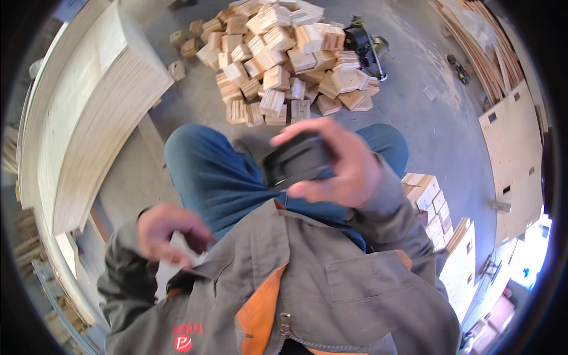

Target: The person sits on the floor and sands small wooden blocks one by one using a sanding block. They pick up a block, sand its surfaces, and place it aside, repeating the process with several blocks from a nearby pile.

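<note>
"What could go wrong from here?"

"The dark boxy object (300,158) could slip. It's above the lap, slightly right of centre, and only the right hand (358,171) grasps it, by its right end. A loose thumb might let the free left end tip down onto the jeans (204,171) or the floor (426,133)."

"Anything else?"

"If it dropped forward, it might knock against the heap of wooden blocks (275,68) on the far side, just beyond the knees."

"How are the hands posed?"

"The right comes in from the right, fingers over the far edge, thumb along the near one. The left hand (171,234) is well apart, low on the left by the jacket (367,284), fingers half curled. It's blurred, but looks empty and relaxed."
</note>
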`<state>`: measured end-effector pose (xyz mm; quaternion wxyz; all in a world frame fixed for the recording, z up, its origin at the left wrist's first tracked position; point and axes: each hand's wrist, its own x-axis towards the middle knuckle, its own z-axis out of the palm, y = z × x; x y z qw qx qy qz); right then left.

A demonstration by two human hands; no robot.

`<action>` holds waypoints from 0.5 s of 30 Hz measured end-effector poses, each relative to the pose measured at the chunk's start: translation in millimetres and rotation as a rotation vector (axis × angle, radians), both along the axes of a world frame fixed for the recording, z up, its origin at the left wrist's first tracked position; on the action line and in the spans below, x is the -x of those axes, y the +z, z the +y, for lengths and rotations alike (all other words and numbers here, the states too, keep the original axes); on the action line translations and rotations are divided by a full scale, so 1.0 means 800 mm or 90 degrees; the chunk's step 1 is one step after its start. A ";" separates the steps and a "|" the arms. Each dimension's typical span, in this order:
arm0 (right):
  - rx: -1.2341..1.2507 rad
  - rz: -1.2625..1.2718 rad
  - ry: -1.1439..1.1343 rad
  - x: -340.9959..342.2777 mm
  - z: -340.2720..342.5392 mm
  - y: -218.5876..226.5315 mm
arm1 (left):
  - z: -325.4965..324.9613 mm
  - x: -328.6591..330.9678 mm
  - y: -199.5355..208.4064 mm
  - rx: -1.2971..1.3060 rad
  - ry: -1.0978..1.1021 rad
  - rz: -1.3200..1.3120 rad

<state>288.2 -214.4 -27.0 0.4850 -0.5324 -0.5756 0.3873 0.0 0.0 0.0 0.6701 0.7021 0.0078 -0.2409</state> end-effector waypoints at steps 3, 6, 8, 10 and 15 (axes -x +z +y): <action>-0.184 -0.038 0.031 0.016 0.038 -0.004 | 0.007 0.002 0.051 0.111 -0.087 -0.058; -0.257 0.058 0.121 0.037 0.050 0.015 | -0.017 -0.015 0.079 0.043 -0.048 -0.147; -0.315 0.131 0.131 0.046 0.052 0.024 | -0.014 -0.025 0.069 -0.119 -0.081 -0.140; -0.361 0.193 0.209 0.063 0.057 0.049 | -0.023 -0.026 0.071 -0.171 -0.054 -0.077; -0.475 0.243 0.299 0.132 0.069 0.054 | -0.038 -0.022 0.058 -0.202 0.038 0.024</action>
